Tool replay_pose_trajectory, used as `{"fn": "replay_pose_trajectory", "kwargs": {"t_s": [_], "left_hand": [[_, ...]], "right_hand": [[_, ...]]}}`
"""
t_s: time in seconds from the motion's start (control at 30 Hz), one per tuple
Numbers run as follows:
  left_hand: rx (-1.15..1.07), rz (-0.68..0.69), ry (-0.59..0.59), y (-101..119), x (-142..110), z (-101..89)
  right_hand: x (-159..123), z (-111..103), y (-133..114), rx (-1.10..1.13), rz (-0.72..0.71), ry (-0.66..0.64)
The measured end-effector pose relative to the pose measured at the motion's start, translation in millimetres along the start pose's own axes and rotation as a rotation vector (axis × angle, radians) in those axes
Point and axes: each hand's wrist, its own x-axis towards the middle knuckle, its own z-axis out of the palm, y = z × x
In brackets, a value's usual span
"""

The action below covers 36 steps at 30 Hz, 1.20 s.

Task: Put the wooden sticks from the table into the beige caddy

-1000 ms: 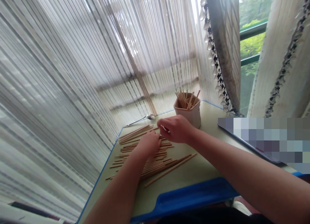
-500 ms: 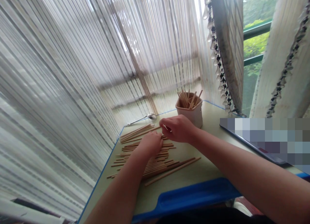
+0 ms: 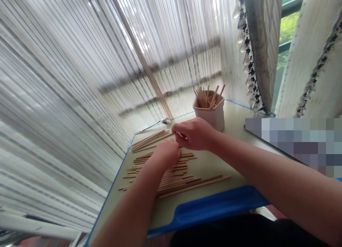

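Observation:
Many thin wooden chopsticks (image 3: 171,181) lie in loose, roughly parallel rows on the pale table. My left hand (image 3: 167,152) is low over the upper rows, fingers curled downward and their tips mostly hidden, so what they hold does not show. Just beyond it, my right hand (image 3: 196,133) is closed in a pinch, its fingertips at the end of a chopstick (image 3: 160,138) that slants up from the left. The two hands almost meet. Behind my right hand stands a utensil holder (image 3: 210,117), pale with a brownish rim and more chopsticks upright inside.
A metal slotted spoon (image 3: 164,121) lies at the table's far edge. The table (image 3: 229,161) has a blue rim and a blue trough (image 3: 216,204) along its near side. A blurred-out flat device (image 3: 283,140) is at right. String curtains (image 3: 160,44) hang behind.
The view has tilted slightly down, lifting the curtains and the holder in the picture. Both hands keep nearly the same pose, close together over the chopsticks.

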Motion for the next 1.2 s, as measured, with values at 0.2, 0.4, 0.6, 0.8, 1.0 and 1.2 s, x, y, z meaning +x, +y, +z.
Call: {"fn": "replay_pose_trajectory", "kwargs": {"t_s": [0.2, 0.4, 0.6, 0.8, 1.0, 1.2], "left_hand": [[-0.032, 0.041, 0.037, -1, 1, 3.5], [-0.036, 0.031, 0.016, -2, 1, 3.5], [-0.037, 0.022, 0.023, -4, 3, 2.9], [-0.024, -0.014, 0.063, -14, 9, 8.7], [-0.031, -0.001, 0.101, -20, 12, 14.7], [-0.03, -0.009, 0.105, -18, 13, 14.9]], "right_hand": [[0, -2, -3, 0.02, -0.038, 0.01], [-2, 1, 1, -0.003, -0.004, 0.026], [-3, 4, 4, -0.017, 0.028, 0.019], [-2, 5, 4, -0.019, 0.019, 0.02], [-2, 4, 3, -0.027, 0.026, 0.035], [-2, 3, 4, -0.02, 0.005, 0.053]]}}
